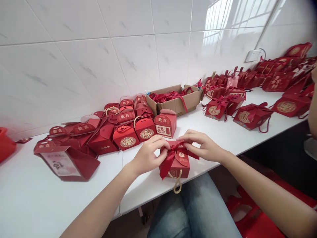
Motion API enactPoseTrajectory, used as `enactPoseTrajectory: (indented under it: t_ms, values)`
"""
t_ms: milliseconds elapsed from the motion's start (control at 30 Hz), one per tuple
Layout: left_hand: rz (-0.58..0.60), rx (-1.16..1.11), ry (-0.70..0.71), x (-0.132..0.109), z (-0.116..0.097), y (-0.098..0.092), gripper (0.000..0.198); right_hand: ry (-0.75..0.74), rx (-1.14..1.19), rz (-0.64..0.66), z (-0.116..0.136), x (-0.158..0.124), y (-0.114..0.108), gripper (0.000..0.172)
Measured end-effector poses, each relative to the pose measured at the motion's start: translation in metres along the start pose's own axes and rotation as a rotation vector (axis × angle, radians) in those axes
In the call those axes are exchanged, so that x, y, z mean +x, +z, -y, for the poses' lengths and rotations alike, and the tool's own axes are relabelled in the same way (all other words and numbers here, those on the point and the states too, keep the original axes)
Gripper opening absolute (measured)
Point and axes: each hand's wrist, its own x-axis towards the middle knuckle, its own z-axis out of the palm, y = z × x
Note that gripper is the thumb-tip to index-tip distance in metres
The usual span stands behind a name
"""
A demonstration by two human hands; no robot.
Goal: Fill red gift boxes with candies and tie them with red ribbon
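A small red gift box sits at the front edge of the white table, with a tan rope handle hanging over that edge. Across its top lies a dark red ribbon, tied in a bow. My left hand pinches the bow's left loop between thumb and fingers. On the other side, my right hand is closed on the ribbon's right loop. Part of the box lid is hidden behind the ribbon and fingers.
Several red gift boxes stand to the left. Behind, a cardboard box holds loose red ribbons. More ribboned boxes cover the right side of the white table. Another person's arm shows at the right edge.
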Motion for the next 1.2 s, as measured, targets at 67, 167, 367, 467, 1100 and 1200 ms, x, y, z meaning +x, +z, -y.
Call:
enactPoseTrajectory:
  t_ms: [67, 167, 367, 467, 1100, 1200]
  values:
    - [-0.026, -0.031, -0.007, 0.0, 0.002, 0.003, 0.017, 0.113, 0.152, -0.096, -0.001, 0.0, 0.004, 0.024]
    - [-0.063, -0.06, -0.008, 0.002, 0.004, 0.007, 0.018, 0.341, 0.475, -0.19, 0.0, 0.003, 0.006, 0.017]
    - [-0.171, -0.116, -0.053, 0.006, -0.001, 0.016, 0.018, 0.604, 0.97, -0.137, 0.005, 0.01, 0.004, 0.023]
    - [-0.208, -0.151, -0.093, 0.006, -0.001, 0.02, 0.018, 0.603, 0.915, -0.147, 0.007, 0.01, 0.006, 0.024]
    - [-0.182, -0.274, -0.197, 0.002, 0.003, 0.014, 0.006, 0.342, -0.042, 0.131, 0.025, 0.03, 0.011, 0.014]
    - [-0.259, -0.222, -0.215, 0.0, 0.002, 0.011, 0.01, 0.373, -0.088, 0.163, 0.027, 0.029, 0.012, 0.014]
